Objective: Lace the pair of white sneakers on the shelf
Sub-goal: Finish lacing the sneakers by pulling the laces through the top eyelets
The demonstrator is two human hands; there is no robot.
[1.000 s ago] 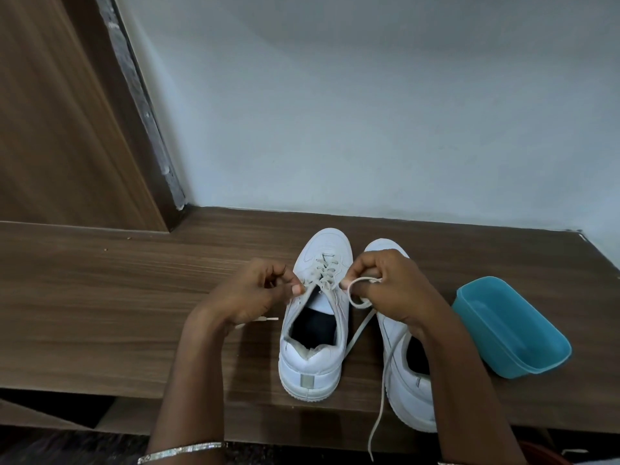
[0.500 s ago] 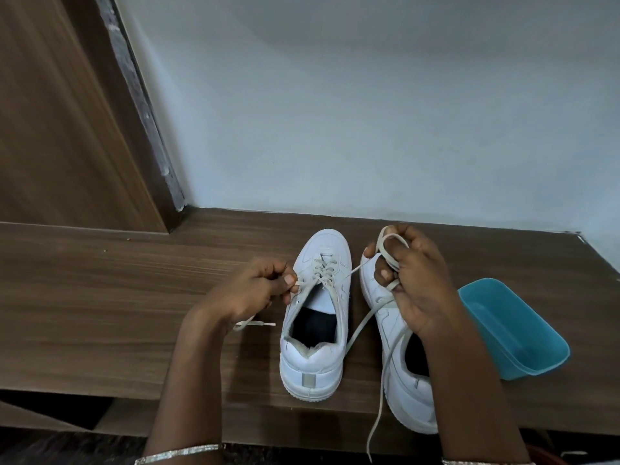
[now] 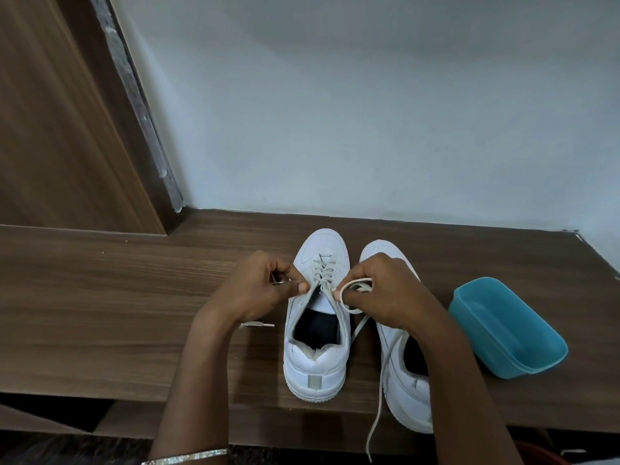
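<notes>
Two white sneakers stand side by side on the wooden shelf (image 3: 100, 313), toes toward the wall. The left sneaker (image 3: 317, 357) has a pale lace (image 3: 323, 270) crossed through its front eyelets. My left hand (image 3: 258, 290) pinches the lace's left end at the shoe's left edge, and that end's tip (image 3: 256, 325) lies on the shelf. My right hand (image 3: 385, 293) grips a loop of the right end, whose long tail (image 3: 380, 391) hangs over the shelf's front edge. The right sneaker (image 3: 406, 394) is partly hidden under my right forearm.
A teal plastic tub (image 3: 510, 330) lies tilted on the shelf just right of the right sneaker. A pale wall rises behind the shoes. A wooden panel (image 3: 57, 129) stands at the back left. The shelf's front edge runs close below the heels.
My right hand, which was raised over the right sneaker's toe with the lace loop, has come back down and left toward the left sneaker's eyelets. My left hand has barely moved.
</notes>
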